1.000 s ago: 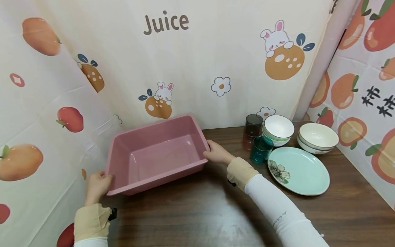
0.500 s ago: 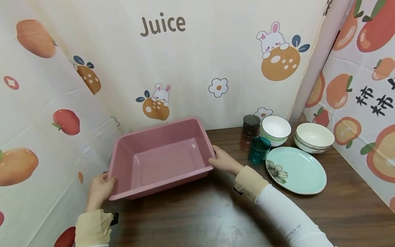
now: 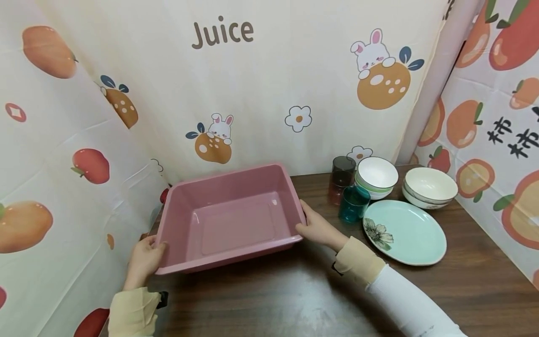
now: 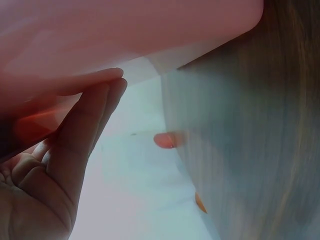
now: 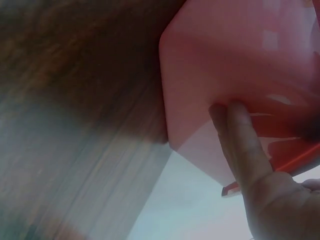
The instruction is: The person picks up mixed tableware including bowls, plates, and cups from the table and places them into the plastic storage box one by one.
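Note:
A pink rectangular plastic basin (image 3: 236,227) stands at the left of the table in the head view, its inside bare. My left hand (image 3: 145,260) grips its left rim, thumb inside and fingers beneath the outer side. At the opposite end, my right hand (image 3: 320,227) holds the right rim in the same way. Fingers (image 4: 92,115) lie along the basin's outer wall in the left wrist view. The right wrist view has fingers (image 5: 245,140) against the outer wall too. Whether the basin's whole underside touches the table cannot be told.
Right of the basin stand a teal glass (image 3: 354,204), stacked dark and reddish glasses (image 3: 342,178), white bowls (image 3: 376,175) and cream bowls (image 3: 430,187). A pale green oval plate (image 3: 412,234) lies before them on the brown table (image 3: 269,295). Printed curtains border the table.
Both hands have shifted the basin to the right and slightly toward me, narrowing the distance to the glasses. The grip on both rims stays the same. The dishes keep their places.

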A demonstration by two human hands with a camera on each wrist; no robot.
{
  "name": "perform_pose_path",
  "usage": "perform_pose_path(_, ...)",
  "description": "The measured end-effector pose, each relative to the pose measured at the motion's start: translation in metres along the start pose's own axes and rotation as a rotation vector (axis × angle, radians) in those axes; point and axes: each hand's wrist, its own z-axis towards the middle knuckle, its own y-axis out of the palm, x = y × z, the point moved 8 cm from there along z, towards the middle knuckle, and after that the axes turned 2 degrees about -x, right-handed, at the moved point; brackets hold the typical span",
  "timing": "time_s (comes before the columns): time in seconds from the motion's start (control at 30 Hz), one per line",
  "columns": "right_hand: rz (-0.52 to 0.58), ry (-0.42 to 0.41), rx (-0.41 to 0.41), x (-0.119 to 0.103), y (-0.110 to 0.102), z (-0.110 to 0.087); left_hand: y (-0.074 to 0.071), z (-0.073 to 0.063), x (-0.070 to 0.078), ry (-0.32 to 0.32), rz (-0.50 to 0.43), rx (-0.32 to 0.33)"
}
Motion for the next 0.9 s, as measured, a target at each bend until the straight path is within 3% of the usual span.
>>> perform_pose_path(0.73,0.034,-0.017,0.055,0.007,-0.019,-0.056,0.025,-0.006,0.025,0.048,-0.024,-0.047)
perform_pose_path(0.9,0.045,0.014,0.065,0.011,-0.021,-0.068,0.031,-0.007,0.030,0.049,-0.035,-0.067)
